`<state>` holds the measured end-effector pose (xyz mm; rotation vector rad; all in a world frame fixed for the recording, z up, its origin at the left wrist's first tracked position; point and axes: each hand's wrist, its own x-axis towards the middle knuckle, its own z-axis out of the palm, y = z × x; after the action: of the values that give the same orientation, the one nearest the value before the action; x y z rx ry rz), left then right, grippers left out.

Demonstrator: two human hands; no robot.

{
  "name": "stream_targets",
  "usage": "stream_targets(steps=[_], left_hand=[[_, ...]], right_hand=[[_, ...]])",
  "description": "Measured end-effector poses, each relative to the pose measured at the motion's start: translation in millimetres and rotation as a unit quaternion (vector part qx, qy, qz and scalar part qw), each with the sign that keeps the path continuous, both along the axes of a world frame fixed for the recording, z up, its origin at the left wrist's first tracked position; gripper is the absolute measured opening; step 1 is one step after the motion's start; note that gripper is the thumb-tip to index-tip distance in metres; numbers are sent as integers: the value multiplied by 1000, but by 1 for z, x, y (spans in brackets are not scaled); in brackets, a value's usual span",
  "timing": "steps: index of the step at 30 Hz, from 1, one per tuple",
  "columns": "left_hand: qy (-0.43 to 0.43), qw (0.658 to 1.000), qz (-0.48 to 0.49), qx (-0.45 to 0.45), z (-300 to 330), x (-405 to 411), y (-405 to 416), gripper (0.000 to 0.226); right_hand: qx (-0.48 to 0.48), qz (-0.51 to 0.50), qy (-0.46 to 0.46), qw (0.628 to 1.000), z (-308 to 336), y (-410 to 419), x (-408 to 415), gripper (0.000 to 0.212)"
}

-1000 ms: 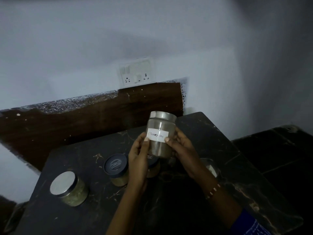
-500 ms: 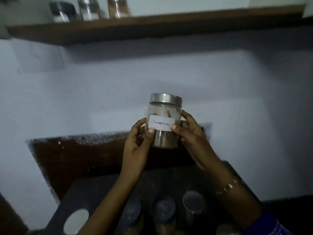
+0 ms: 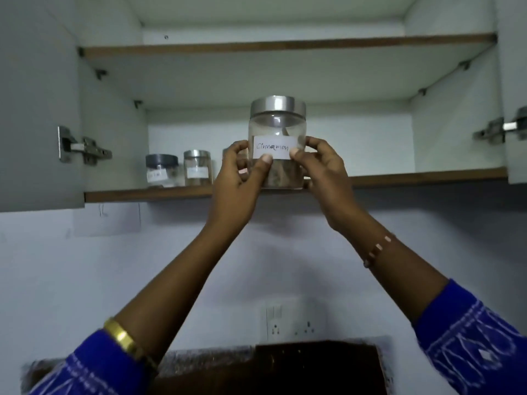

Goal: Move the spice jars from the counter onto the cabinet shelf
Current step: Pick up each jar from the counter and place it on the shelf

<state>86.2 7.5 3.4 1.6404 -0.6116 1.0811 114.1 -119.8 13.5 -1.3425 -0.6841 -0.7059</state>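
Now that you've raised the cinnamon jar (image 3: 277,143) from the desk, your left hand (image 3: 239,178) and right hand (image 3: 322,169) grip it at the lower shelf (image 3: 427,176) edge, beside 2 shelved jars (image 3: 179,171); set it down.

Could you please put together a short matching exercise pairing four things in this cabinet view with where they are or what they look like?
Things:
1. cinnamon jar
2. dark-lidded jar
3. gold bangle
4. wall socket

Descriptions:
A. on the left wrist
B. held by both hands at the front edge of the lower shelf
C. standing furthest left on the lower shelf
D. on the wall below the cabinet

Pairs: 1-B, 2-C, 3-A, 4-D
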Motion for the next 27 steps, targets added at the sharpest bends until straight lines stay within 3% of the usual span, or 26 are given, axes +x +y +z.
stream_targets(steps=[4,12,21,25,27], left_hand=[[21,999,30,33,34,33,1,46],[134,987,44,75,60,91,12,49],[207,967,102,110,67,142,23,57],[293,942,59,155,78,160,27,51],[332,930,6,159,83,165,30,33]], right_hand=[[-58,-44,-27,997,33,5,29,37],[-160,-76,34,984,47,5,92,48],[-316,-156,47,935,61,10,132,32],[-274,-176,101,940,67,11,152,51],[-239,-164,134,948,71,11,162,61]])
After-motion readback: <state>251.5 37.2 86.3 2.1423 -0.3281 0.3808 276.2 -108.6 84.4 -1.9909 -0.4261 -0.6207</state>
